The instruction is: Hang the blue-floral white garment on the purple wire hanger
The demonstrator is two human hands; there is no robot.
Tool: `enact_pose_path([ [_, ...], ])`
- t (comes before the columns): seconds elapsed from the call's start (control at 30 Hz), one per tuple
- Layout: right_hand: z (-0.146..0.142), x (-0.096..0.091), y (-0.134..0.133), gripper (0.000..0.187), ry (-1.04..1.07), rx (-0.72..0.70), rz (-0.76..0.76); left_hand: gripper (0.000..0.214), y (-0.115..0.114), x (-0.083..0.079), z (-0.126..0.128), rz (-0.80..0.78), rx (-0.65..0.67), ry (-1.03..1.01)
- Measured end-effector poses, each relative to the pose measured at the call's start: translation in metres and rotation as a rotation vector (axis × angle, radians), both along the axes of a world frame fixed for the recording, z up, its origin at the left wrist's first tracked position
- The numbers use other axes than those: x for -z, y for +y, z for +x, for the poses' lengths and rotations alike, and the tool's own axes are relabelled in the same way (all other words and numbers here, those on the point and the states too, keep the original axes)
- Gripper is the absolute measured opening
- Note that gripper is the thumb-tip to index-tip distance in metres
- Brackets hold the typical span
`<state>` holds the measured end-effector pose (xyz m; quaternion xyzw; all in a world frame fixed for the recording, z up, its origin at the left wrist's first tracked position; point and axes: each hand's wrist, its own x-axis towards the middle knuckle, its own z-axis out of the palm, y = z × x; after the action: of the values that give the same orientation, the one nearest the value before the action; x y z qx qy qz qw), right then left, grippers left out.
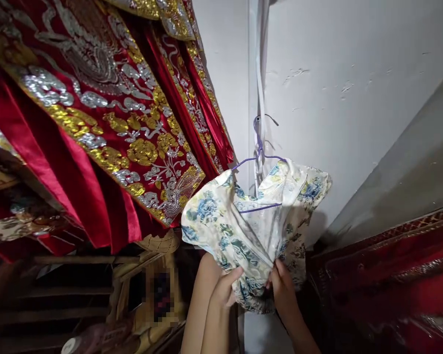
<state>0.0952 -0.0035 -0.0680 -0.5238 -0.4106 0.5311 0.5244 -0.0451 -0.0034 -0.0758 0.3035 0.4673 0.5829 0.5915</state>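
A white blouse with blue and yellow flowers (239,246) hangs on a thin purple hanger (260,209) in front of the wall. At its lower left side, my left hand (224,290) grips the fabric, with the thumb over the front and the other fingers mostly behind. My right hand (283,282) pinches the blouse's front edge near the bottom of the V-neck. The hanger's hook stands beside white straps (260,73) that run down the wall. Below my hands, the gathered lower part of the blouse bunches up.
Red satin cloth with gold and silver sequins (143,132) hangs at the upper left. Below it stand a bamboo bench (66,290) and a bottle with a white cap (92,338). Red material under shiny plastic (384,290) lies at the lower right, along the white wall (354,64).
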Motion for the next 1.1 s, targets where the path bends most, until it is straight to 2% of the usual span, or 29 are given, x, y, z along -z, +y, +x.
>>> enact_pose_path([
  [0.07, -0.006, -0.001, 0.003, 0.053, 0.061, 0.03, 0.0, 0.075, 0.006, -0.003, -0.003, -0.053, 0.003, -0.1],
  [0.1, -0.006, -0.002, 0.005, 0.056, 0.08, 0.033, -0.006, 0.073, 0.01, -0.005, -0.004, -0.067, -0.053, -0.141],
  [0.17, -0.004, -0.004, 0.007, 0.06, 0.092, 0.02, -0.024, 0.066, 0.018, -0.004, -0.002, -0.049, -0.249, -0.113],
  [0.27, 0.005, -0.003, 0.007, 0.061, 0.066, -0.018, -0.034, 0.057, 0.019, 0.011, 0.009, 0.056, -0.555, 0.176],
  [0.33, 0.011, 0.001, 0.004, 0.061, 0.031, -0.062, -0.026, 0.054, 0.008, 0.026, 0.024, 0.164, -0.62, 0.419],
  [0.37, 0.013, 0.003, 0.003, 0.061, 0.012, -0.091, -0.018, 0.051, 0.001, 0.032, 0.033, 0.211, -0.579, 0.523],
  [0.43, 0.015, 0.006, 0.0, 0.06, -0.024, -0.147, 0.006, 0.041, -0.013, 0.042, 0.05, 0.284, -0.374, 0.65],
  [0.53, 0.015, 0.007, -0.003, 0.058, -0.069, -0.23, 0.014, 0.028, -0.022, 0.048, 0.063, 0.312, -0.078, 0.636],
  [0.63, 0.014, 0.004, -0.002, 0.059, -0.083, -0.277, 0.013, 0.034, -0.017, 0.048, 0.059, 0.279, -0.002, 0.636],
  [0.7, 0.014, -0.004, 0.001, 0.061, -0.069, -0.237, 0.012, 0.037, -0.013, 0.048, 0.057, 0.29, 0.013, 0.685],
  [0.8, 0.022, -0.032, 0.014, 0.062, -0.022, -0.097, 0.015, 0.035, -0.012, 0.046, 0.061, 0.343, 0.083, 0.761],
  [0.9, 0.035, -0.08, 0.042, 0.054, 0.028, -0.014, 0.105, 0.028, -0.016, 0.045, 0.07, 0.396, 0.11, 0.827],
  [1.03, 0.042, -0.158, 0.085, 0.045, 0.129, -0.126, 0.188, 0.024, -0.017, 0.049, 0.069, 0.421, 0.119, 0.869],
  [1.1, 0.04, -0.19, 0.097, 0.041, 0.142, -0.156, 0.262, 0.024, -0.016, 0.054, 0.065, 0.427, 0.142, 0.903],
])
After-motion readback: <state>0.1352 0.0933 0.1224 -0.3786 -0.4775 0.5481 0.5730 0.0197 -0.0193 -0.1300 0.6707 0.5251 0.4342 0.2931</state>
